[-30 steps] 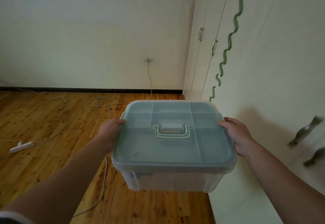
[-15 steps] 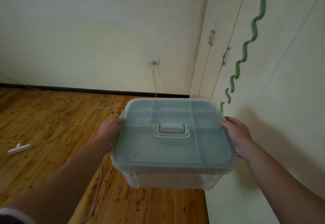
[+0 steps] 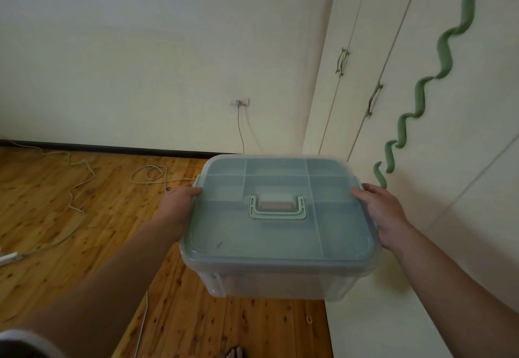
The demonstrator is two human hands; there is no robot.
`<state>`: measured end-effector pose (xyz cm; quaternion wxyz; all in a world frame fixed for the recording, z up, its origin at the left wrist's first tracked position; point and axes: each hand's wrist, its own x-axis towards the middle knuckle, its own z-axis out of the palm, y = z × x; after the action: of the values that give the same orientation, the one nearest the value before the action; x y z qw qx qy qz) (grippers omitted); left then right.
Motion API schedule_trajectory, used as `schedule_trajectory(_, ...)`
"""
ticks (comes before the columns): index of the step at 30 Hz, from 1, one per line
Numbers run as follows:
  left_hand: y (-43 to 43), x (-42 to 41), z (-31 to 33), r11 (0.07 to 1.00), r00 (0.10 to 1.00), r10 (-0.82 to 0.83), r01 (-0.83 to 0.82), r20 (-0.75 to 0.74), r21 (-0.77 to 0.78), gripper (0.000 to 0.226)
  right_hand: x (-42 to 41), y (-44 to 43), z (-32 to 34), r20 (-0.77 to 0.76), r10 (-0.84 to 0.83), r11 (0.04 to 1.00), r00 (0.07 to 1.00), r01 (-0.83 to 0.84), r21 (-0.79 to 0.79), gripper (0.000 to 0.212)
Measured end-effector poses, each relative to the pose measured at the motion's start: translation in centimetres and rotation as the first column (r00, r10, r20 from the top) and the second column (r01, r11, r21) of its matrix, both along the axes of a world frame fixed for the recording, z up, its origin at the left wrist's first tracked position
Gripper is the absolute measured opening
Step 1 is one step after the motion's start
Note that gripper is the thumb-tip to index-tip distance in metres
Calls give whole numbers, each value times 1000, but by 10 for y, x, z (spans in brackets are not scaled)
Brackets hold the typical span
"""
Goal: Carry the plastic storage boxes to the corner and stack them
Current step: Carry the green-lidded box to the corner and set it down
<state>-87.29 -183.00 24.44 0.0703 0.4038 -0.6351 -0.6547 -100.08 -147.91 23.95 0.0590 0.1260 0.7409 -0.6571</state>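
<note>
I carry one clear plastic storage box [image 3: 275,281] with a pale blue-green lid [image 3: 280,234] and a folded green handle [image 3: 277,207] in mid air, above the wooden floor. My left hand [image 3: 177,211] grips the box's left side under the lid rim. On the opposite side, my right hand [image 3: 383,214] clasps the right edge. The box is level and its lid is closed. The room corner lies ahead, where the back wall meets the wardrobe. No other storage box is in view.
A white wardrobe [image 3: 421,161] with metal handles and a wavy green strip [image 3: 421,96] runs along the right. White cables [image 3: 148,173] lie looped on the wooden floor [image 3: 56,217], one plugged into a wall socket [image 3: 239,102]. A power strip [image 3: 8,258] lies at far left. My bare toes [image 3: 234,353] show below.
The view has tilted up and moved closer to the corner and the wardrobe. The box stays in the same two-handed grip, level in front of me.
</note>
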Motion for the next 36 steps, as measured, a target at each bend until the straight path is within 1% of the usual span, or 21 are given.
schedule_trajectory(6, -43, -75, 1, 998, 999, -52, 52, -15, -32, 42, -58, -37, 7, 2, -32, 999, 999, 32, 7, 55)
schedule_trajectory(10, -73, -124, 4, 998, 997, -56, 55, -57, -14, 43, -97, -62, 9, -3, -48, 999, 999, 48, 26, 54)
schedule_trajectory(12, -85, -145, 5, 999, 997, -44, 44, -70, -3, 42, -114, -71, 9, 10, -48, 999, 999, 48, 12, 53)
schedule_trajectory(15, -101, -175, 6, 999, 996, -39, 39, -77, -6, 33, -141, -84, 8, 18, -53, 999, 998, 52, 7, 53)
schedule_trajectory(17, -108, -193, 7, 999, 996, -40, 40, -84, 0, 33, -159, -91, 8, 19, -61, 998, 998, 61, 5, 52)
schedule_trajectory(27, -120, -281, -2, 999, 997, -42, 43, -69, 11, 33, -253, -105, -6, 34, -69, 997, 997, 70, -36, 51)
schedule_trajectory(30, -119, -318, -6, 999, 996, -33, 35, -85, 20, 34, -292, -105, -12, 34, -45, 998, 998, 46, -39, 50)
schedule_trajectory(36, -113, -382, -5, 1000, 999, 10, -10, -53, 7, 32, -364, -103, -9, 17, -15, 999, 1000, 16, -34, 46)
